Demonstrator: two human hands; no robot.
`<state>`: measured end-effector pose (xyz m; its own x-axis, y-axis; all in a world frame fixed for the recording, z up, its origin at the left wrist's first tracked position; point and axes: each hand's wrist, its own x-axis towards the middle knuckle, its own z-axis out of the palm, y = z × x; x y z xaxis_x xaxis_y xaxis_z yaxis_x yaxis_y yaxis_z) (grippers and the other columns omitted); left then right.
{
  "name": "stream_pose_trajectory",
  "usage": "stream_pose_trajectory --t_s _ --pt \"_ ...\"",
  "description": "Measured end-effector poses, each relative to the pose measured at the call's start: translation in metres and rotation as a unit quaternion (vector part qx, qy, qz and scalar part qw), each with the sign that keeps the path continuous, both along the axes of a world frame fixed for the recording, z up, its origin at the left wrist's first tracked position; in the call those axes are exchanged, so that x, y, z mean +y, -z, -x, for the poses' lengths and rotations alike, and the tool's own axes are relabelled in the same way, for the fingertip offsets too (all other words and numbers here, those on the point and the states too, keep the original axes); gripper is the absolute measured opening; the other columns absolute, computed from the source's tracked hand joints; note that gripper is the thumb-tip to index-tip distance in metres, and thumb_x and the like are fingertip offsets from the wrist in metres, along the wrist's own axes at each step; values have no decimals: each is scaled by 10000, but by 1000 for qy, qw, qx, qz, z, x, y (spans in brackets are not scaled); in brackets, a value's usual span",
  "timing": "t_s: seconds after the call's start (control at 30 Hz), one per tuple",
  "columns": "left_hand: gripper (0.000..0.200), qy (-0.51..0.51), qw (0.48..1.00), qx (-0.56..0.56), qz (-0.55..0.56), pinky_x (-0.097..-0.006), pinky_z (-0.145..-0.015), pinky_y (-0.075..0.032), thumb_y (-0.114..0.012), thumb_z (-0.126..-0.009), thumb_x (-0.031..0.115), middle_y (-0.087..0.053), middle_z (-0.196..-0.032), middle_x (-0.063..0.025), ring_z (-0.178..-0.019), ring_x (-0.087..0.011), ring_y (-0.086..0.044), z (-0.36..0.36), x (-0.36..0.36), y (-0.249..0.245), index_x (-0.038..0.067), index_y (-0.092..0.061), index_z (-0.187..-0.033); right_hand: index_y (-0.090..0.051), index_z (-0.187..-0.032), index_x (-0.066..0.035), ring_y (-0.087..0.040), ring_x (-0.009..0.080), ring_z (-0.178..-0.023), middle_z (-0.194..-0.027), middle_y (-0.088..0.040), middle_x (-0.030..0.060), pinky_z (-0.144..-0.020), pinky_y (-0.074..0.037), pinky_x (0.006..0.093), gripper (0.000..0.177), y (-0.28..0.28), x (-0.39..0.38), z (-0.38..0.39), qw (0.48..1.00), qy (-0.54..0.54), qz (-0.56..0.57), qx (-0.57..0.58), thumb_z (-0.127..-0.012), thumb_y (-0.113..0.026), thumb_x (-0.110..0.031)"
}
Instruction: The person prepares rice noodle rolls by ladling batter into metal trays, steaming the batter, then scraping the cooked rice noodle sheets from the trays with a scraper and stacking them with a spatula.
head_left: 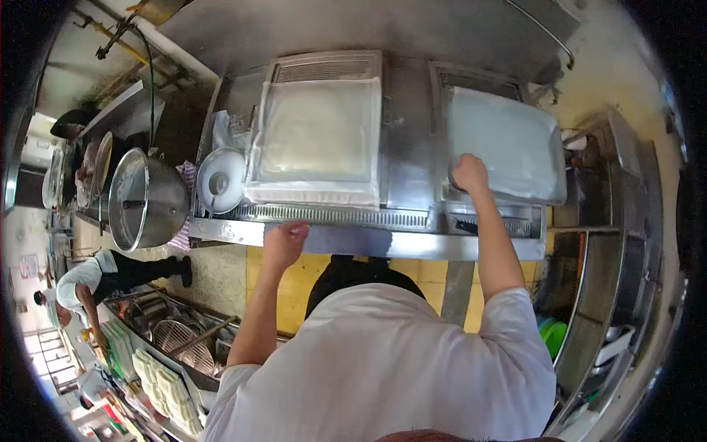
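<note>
My right hand (470, 174) is closed in a fist at the left edge of a smooth, whitish rectangular cover (508, 144) on the right steamer. A small dark bit shows beneath the fist, but what the fingers grip is hidden. My left hand (286, 243) hangs over the front edge of the steel counter, fingers curled in and nothing visible in them. Just beyond it lies a square frame with white cloth (315, 193) stretched over it, bearing a pale, wet-looking layer (317, 136). Left of that frame sits a white round dish (221, 179) with a ladle-like metal piece in it.
A large steel pot (151, 200) stands at the left end of the counter (409, 158). A slotted grate (331, 215) runs along the front. At right is a metal shelf rack (589, 295). Behind on the left, another person (85, 283) bends over a work table.
</note>
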<state>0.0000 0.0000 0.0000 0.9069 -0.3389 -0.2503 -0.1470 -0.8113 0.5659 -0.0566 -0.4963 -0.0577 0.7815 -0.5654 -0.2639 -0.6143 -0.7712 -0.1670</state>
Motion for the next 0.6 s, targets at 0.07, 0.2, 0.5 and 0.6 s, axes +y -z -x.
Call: stream_pose_trajectory --t_s 0.07,0.2,0.5,0.6 --pt "324 -30 999 -36 14 -400 -762 -566 -706 -887 322 -733 -911 -209 -845 -311 -735 -11 -1 -3 74 -754 -1090 -707 -1000 -7 -696 370 -961 -1028 -711 225 -851 -550 417 288 -19 1 4 992 -16 -34 -117 -799 -716 -212" --pt "278 -70 991 -102 53 -390 -733 -562 -686 -888 313 -726 -839 -190 -808 -332 -729 -141 24 3 82 -765 -1021 -704 -977 1 -706 316 -903 -971 -727 187 -816 -551 378 244 -27 53 -91 962 30 -169 -211 -830 -719 -192" --pt "346 -144 974 -173 4 -456 -833 -544 -603 -909 391 -729 -932 -179 -925 -384 -698 -366 15 46 96 -767 -982 -710 -1054 0 -712 250 -914 -976 -742 143 -830 -546 349 314 2 62 -263 944 73 -207 -246 -830 -759 -214" --pt "379 -105 980 -166 -32 -481 -878 -527 -597 -907 412 -722 -984 -199 -982 -397 -680 -420 5 53 88 -760 -1018 -698 -1108 -10 -702 341 -995 -1053 -731 185 -889 -540 421 379 33 42 -307 961 -6 -103 -255 -872 -695 -307"
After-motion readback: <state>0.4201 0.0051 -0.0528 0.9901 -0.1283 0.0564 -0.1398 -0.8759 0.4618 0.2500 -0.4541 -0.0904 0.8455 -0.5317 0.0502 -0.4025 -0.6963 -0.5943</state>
